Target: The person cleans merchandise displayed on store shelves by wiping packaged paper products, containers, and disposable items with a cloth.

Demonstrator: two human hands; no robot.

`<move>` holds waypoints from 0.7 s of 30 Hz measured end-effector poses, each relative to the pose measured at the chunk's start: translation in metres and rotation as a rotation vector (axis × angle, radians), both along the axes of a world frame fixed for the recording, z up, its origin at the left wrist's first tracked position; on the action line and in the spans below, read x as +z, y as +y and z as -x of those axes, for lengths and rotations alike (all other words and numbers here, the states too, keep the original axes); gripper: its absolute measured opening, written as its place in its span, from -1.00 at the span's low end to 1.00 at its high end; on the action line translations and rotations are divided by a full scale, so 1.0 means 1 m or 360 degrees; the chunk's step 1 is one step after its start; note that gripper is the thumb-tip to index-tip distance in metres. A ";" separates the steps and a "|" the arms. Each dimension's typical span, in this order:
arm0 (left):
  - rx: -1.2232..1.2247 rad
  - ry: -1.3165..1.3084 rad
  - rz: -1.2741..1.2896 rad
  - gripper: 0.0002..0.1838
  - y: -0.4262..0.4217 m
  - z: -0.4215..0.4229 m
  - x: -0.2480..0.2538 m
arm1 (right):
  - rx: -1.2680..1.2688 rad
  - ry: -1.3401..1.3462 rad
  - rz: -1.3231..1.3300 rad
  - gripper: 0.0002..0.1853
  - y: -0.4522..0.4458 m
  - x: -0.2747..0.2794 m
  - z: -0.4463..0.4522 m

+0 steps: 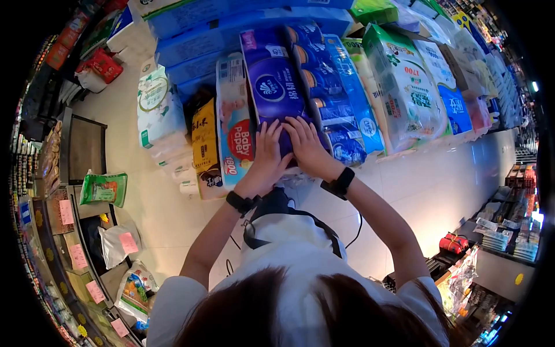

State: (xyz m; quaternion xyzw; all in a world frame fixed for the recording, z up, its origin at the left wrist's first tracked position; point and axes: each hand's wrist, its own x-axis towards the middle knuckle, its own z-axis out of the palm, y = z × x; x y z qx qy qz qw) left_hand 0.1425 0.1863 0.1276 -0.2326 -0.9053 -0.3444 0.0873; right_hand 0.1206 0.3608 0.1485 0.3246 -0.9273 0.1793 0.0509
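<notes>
Both my hands lie on the near end of a purple tissue pack (274, 87) with a white round logo. My left hand (267, 151) rests on its left side, fingers stretched forward. Beside it, my right hand (309, 147) lies with fingers extended over the pack's near edge. The two hands almost touch. To the left stands a "Baby Paper" tissue pack (236, 110), and beyond it a yellow pack (205, 136). On the right a dark blue multipack (335, 104) sits against the purple one, followed by a light blue pack (361, 98).
Large blue packs (191, 52) are stacked behind. A white pack marked 1700 (407, 87) stands at the right, and white rolls (159, 110) at the left. Shelves with pink price tags (78, 256) line the left side. A green bag (104, 189) protrudes there. Pale floor tiles (167, 231) surround me.
</notes>
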 end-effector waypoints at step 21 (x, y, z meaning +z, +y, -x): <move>0.0095 0.0554 0.0127 -0.18 -0.054 0.326 -0.047 | -0.0335 0.0099 -0.0169 -0.18 -0.061 -0.033 0.303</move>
